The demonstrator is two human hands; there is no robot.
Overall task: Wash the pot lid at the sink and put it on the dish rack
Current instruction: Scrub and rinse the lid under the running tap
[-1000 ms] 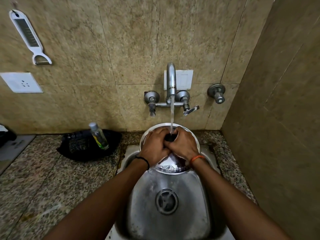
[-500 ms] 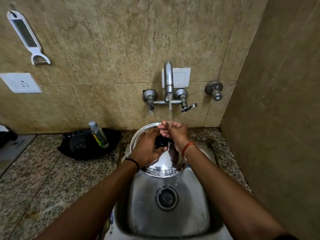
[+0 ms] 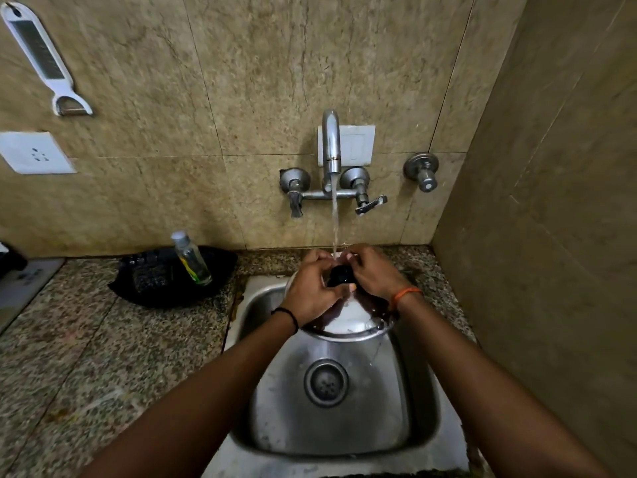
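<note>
At the steel sink's (image 3: pixel 418 401) back edge, the left hand (image 3: pixel 312 291) and right hand (image 3: pixel 374 276) apparently clasp the round steel pot lid's (image 3: pixel 348 324) black knob (image 3: pixel 341 277) under running water (image 3: pixel 334 219); the basin's front lies open.

1. Both forearms bare from bottom edge to wrists, no sleeves in view.
2. Left hand (image 3: pixel 312 293): bare, no rings visible. Thin black band (image 3: pixel 287 316) round the wrist, looks like a cord or thread.
3. Right hand (image 3: pixel 374 272): bare, no rings visible. Orange thread band (image 3: pixel 406 294) round the wrist, a bit thicker than the black one.
</note>
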